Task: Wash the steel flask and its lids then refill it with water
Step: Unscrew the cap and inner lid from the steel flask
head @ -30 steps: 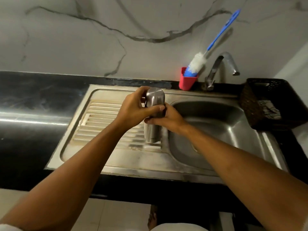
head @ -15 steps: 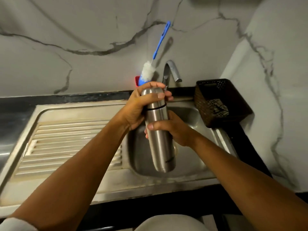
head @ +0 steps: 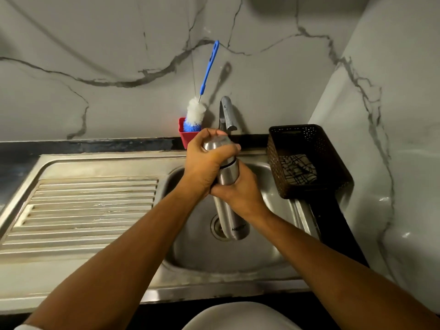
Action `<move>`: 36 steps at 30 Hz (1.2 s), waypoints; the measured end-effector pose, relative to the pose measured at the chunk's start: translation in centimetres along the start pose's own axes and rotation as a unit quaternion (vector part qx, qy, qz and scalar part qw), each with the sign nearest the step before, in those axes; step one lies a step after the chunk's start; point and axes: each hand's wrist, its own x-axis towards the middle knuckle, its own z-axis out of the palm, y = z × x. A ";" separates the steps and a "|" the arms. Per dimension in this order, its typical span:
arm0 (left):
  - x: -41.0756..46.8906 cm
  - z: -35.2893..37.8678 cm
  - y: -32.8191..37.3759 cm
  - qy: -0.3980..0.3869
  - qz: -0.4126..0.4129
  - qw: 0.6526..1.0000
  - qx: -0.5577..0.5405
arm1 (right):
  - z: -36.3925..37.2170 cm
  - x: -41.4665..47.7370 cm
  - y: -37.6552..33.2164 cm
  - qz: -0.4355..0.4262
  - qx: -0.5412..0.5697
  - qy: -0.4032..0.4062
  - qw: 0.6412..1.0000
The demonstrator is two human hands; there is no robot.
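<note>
Right, there was the steel flask (head: 229,173), out over the sink basin (head: 262,253), its base hanging above the drain (head: 215,228); whether it touched the bottom I could not tell. It was a slim brushed-steel cylinder, bright along one edge, with a dark seam line ringing it just under the cap (head: 214,146) and some lettering near the base, too blurred to read. It stood nearly upright, the top leaning a little toward the tap (head: 227,113) just behind it. My left hand (head: 204,165) came in from the left and sat over the top, fingers curled round the cap, fingertips showing on its far right side. My right hand (head: 241,195) took the body from the right, about midway down, fingers wrapped behind it and the thumb lying across the front, touching the heel of the left hand. Both forearms reached in from the bottom of the view and met at the flask. Beside the tap a blue-handled bottle brush (head: 208,72) stood in a red holder (head: 183,136), and to the right of the basin sat a dark basket (head: 309,139) with a checked cloth (head: 297,169) inside.
</note>
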 end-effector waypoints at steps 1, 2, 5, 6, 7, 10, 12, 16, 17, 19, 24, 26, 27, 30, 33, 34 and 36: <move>-0.2 0.5 -0.3 0.040 0.012 0.999 0.025 | 0.2 0.3 0.4 0.003 -0.049 0.017 0.999; -0.6 1.0 -0.6 0.075 0.025 0.996 0.048 | 0.3 0.4 0.7 0.005 -0.086 0.024 0.996; -1.4 1.3 -1.3 0.056 0.050 0.992 0.102 | 0.4 0.6 1.4 0.021 -0.033 0.018 0.999; -1.6 1.0 -1.5 0.017 0.047 0.991 0.124 | 0.1 0.7 1.3 0.022 -0.024 0.018 0.999; -1.8 0.5 -1.6 -0.023 0.041 0.989 0.138 | -0.3 0.7 1.3 0.022 -0.026 0.018 0.999; -2.0 -1.7 -1.9 -0.053 0.041 0.987 0.144 | -1.1 1.0 1.3 0.034 -0.024 0.016 0.999; -1.3 -2.9 -1.6 -0.020 0.060 0.987 0.148 | -0.9 1.1 1.2 0.039 -0.024 0.019 0.999; 0.1 -3.6 -0.6 -0.063 0.056 0.985 0.148 | 0.7 0.4 0.9 0.029 -0.031 -0.008 0.999; 0.3 -3.5 -0.6 -0.066 0.063 0.986 0.143 | 1.2 0.3 0.8 0.022 -0.037 -0.019 0.999; 0.5 -3.7 -0.7 -0.062 0.073 0.987 0.131 | 2.2 0.2 0.5 0.017 -0.041 -0.018 0.999; 0.8 -6.6 -0.5 -0.196 0.035 0.970 0.141 | 2.9 0.2 0.8 0.049 -0.021 0.019 0.998; 1.0 -7.9 -0.5 -0.191 0.042 0.969 0.150 | 3.5 0.0 0.9 0.053 -0.031 0.021 0.998; 1.1 -8.2 -0.4 -0.175 0.046 0.971 0.156 | 4.0 -0.2 0.9 0.050 -0.035 0.020 0.998; 1.2 -8.6 -0.6 -0.122 0.053 0.973 0.189 | 5.4 -0.8 0.6 0.025 -0.055 0.004 0.998; 1.1 -9.3 -0.8 -0.137 0.041 0.971 0.191 | 6.4 -1.2 0.4 0.003 -0.072 -0.012 0.997; 1.1 -9.8 -0.7 -0.169 0.028 0.969 0.180 | 6.6 -1.2 0.4 0.006 -0.075 -0.003 0.997; 1.1 -11.2 -0.4 -0.248 0.018 0.953 0.175 | 6.7 -1.2 0.3 0.028 -0.075 0.028 0.996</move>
